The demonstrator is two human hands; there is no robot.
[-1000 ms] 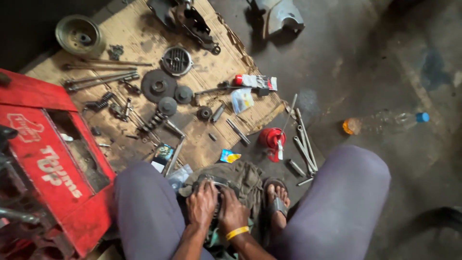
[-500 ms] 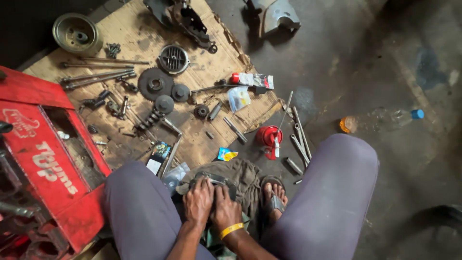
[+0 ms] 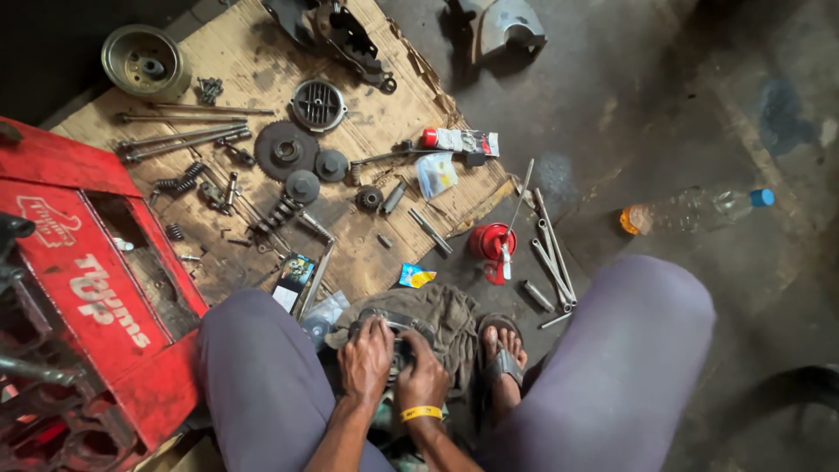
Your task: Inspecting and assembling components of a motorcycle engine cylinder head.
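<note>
In the head view, low in the frame's centre, the left hand (image 3: 367,358) and right hand (image 3: 424,378) both clench one dark, rounded metal part (image 3: 395,325), which sits on a crumpled grey-brown rag (image 3: 453,316) between two purple-clad knees. A yellow wristband (image 3: 420,412) circles the right wrist. Above, a torn cardboard sheet (image 3: 367,253) carries two toothed discs, one ribbed round cover (image 3: 318,105) and several long steel rods. One red plastic crate (image 3: 87,262) stands at left; one clear bottle (image 3: 695,208) lies at right.

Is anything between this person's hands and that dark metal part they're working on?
Nothing visible. The left hand and the right hand both rest directly on the dark metal part, which sits on a grey rag between the knees.
</note>
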